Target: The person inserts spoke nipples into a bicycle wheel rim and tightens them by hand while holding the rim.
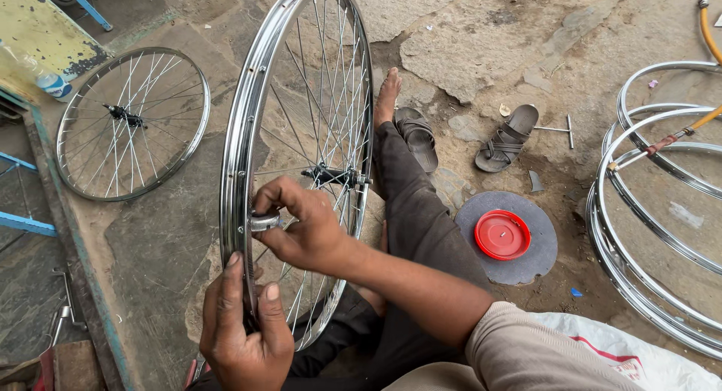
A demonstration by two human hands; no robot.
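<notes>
**Truing a spoked wheel at the rim**

The left hand (244,327) grips the lower edge of the upright chrome spoked bicycle wheel (301,98). Just above it, the right hand (301,222) pinches a small metal spoke wrench (265,222) against the rim, likely mid-tightening; the next turn needs steady, slight rotation.

Single head view, looking steeply down, close over lap and ground; no second view.

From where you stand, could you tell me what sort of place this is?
Probably an open-air bicycle wheel repair spot on rough stone ground. The left hand steadies an upright spoked wheel, a second wheel lies flat nearby, and bare rims are stacked at the side.
</notes>
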